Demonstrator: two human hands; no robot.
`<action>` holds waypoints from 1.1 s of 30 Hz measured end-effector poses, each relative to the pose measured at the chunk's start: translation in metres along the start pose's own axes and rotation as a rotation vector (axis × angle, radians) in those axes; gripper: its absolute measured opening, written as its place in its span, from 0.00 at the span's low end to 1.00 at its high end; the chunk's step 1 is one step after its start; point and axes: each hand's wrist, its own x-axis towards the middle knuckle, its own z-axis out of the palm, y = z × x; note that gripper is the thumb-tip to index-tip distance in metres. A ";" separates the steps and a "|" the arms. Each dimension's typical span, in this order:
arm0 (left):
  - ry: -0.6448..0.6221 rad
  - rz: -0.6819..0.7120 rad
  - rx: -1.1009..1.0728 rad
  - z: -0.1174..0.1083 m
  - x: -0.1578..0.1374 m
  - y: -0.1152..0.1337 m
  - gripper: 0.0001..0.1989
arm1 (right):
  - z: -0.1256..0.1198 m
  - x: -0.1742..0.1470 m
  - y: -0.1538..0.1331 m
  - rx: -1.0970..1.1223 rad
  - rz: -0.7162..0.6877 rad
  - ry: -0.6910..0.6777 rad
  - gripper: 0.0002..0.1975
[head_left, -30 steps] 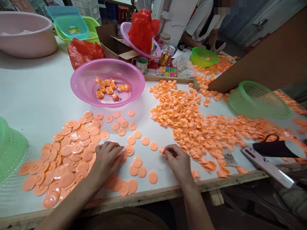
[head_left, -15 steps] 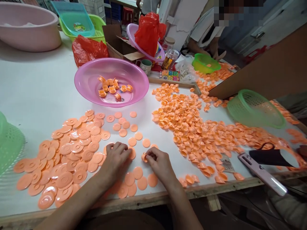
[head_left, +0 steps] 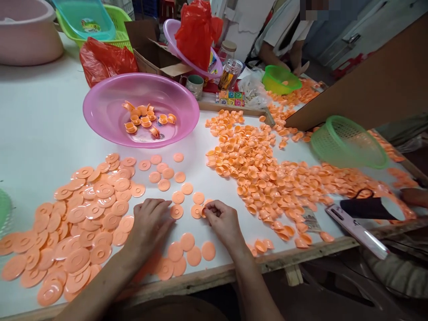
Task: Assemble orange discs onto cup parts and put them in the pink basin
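Observation:
My right hand [head_left: 223, 223] is closed in a pinch on a small orange toy cup [head_left: 204, 211], mostly hidden by the fingertips. The cup is at the right edge of an orange toy saucer [head_left: 196, 211]; contact between them I cannot tell. My left hand [head_left: 152, 223] rests palm down with fingers stretched out, holding nothing, just left of another saucer [head_left: 176, 211]. A heap of saucers [head_left: 96, 214] lies to its left. To the right spreads a big pile of orange cups [head_left: 254, 156]. Several cups on saucers [head_left: 146, 121] sit in a pink basin [head_left: 100, 120].
A phone [head_left: 357, 232] and a black strap-like item [head_left: 368, 207] lie at the right. Farther off are a green basket [head_left: 351, 147], a mug [head_left: 195, 85], a cardboard box [head_left: 150, 55] and red bags [head_left: 107, 62]. Across the table a person works beside a green bowl [head_left: 281, 81].
The view has shifted slightly, so things sit lower left. My right hand has brought the cup to a saucer. My left hand has drawn back a little from the saucers.

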 end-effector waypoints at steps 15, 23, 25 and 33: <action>-0.251 0.077 0.037 0.024 0.042 0.049 0.08 | 0.017 0.006 -0.007 -0.170 -0.035 0.020 0.06; -0.449 -0.271 -0.204 0.005 0.063 0.054 0.08 | 0.015 0.010 -0.013 -0.341 -0.067 -0.029 0.08; -0.487 -0.379 -0.207 0.008 0.069 0.059 0.08 | 0.014 0.010 -0.014 -0.357 -0.073 -0.033 0.08; -0.415 -0.351 -0.239 0.029 0.061 0.056 0.10 | 0.027 0.000 -0.017 -0.488 -0.126 0.044 0.09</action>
